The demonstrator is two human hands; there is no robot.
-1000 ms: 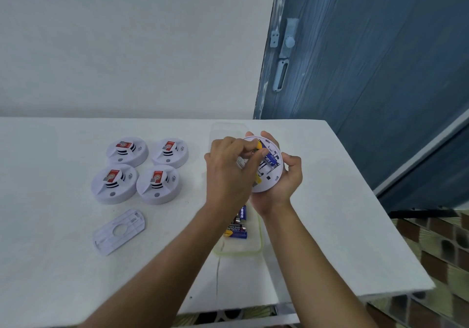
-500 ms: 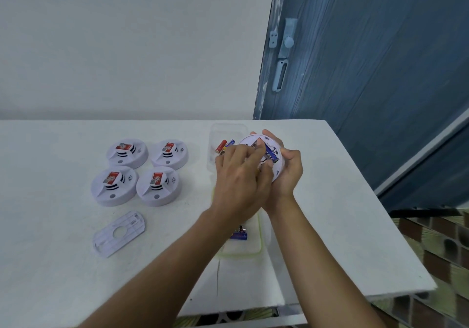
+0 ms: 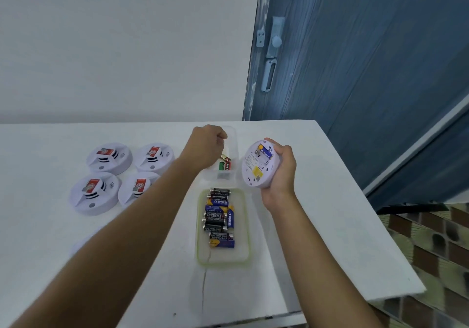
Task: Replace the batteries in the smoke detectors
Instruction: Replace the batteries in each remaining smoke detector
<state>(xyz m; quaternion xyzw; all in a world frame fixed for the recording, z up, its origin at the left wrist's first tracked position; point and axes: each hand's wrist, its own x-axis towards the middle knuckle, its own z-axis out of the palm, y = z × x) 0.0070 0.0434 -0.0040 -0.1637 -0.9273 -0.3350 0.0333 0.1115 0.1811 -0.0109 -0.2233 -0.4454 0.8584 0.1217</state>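
In the head view, both bare forearms reach up from the lower edge of the frame over a white bench. The right hand, right of centre, is raised off the bench with its wrist bent back. Its fingers and thumb wrap round the rim of a round white smoke detector. The detector is tilted so that its back faces the camera, and a blue-and-yellow battery sits in the open compartment near its top.

The left arm runs diagonally from the lower left to the centre. The left hand hangs knuckles-up over a clear box holding a few red and green cells. Its fingers are curled into a loose fist, and it cannot be told whether they hold anything.

Below the box, a green-rimmed tray holds a row of batteries. In the left centre of the frame, four more detectors lie face up in a square, and the arm covers part of the lower right one. A blue door fills the upper right.
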